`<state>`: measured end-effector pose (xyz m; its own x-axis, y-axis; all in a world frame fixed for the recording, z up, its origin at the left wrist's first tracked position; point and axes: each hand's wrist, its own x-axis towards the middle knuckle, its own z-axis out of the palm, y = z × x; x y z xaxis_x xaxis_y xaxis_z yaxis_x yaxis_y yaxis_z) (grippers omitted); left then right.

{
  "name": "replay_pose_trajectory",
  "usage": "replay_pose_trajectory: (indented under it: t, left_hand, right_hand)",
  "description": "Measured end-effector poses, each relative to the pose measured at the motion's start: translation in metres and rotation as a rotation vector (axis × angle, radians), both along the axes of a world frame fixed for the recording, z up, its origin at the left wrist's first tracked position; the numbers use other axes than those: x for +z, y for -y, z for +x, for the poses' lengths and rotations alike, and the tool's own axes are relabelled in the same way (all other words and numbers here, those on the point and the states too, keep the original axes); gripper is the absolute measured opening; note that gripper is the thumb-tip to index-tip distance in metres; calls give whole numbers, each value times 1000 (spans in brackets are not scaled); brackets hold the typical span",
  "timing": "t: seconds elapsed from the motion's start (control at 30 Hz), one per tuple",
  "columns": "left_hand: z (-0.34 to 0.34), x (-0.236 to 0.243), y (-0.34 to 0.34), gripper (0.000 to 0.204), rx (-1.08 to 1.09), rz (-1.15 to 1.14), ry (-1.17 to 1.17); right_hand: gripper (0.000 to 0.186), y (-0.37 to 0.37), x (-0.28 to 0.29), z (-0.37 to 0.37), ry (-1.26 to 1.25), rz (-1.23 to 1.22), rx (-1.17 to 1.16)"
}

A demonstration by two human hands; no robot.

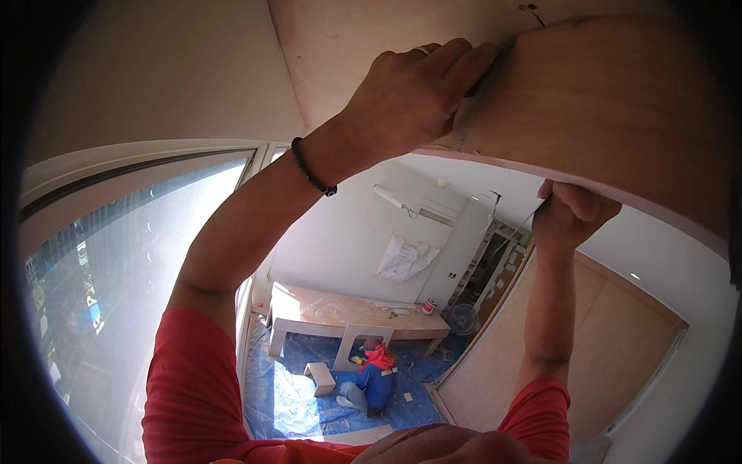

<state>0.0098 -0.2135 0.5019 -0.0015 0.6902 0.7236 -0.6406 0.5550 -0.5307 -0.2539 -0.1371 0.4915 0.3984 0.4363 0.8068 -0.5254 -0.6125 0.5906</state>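
Note:
Overhead, my left hand [417, 93] is closed on a thin, dark, flat piece [488, 71], whose kind I cannot make out. It presses this against the left end of a curved wooden panel [603, 97]. A dark bead bracelet [311, 172] circles my left wrist. Just under the panel's pale lower edge, my right hand [576, 216] is raised with its fingers curled. Something thin and dark shows at its left side, but most of what it holds is hidden by the fingers.
Below, a person [376, 380] in blue and red crouches on a blue floor sheet [267, 387], near a small box-like stool [319, 379]. A long low bench [332, 309] carries a can [429, 306]. Large window [116, 286] at left; wooden panelling [587, 332] at right; a fan [464, 318] beyond.

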Motion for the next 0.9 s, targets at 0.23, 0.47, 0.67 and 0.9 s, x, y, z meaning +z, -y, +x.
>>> replay_pose_trajectory:
  t: [0.23,0.47,0.67,0.9]
  left_hand:
    - [2,2,11,69,-14,14,17]
    - [0,6,19,69,5,-41,-8]
    - [6,4,17,66,60,-30,-32]
    - [13,14,17,35,-206,-8,22]
  right_hand:
    - [71,-1,-1,3,22,3,-7]
    - [67,-6,-3,4,17,4,20]
    - [64,-8,-3,8,9,18,40]
    - [62,-7,-3,12,6,25,64]
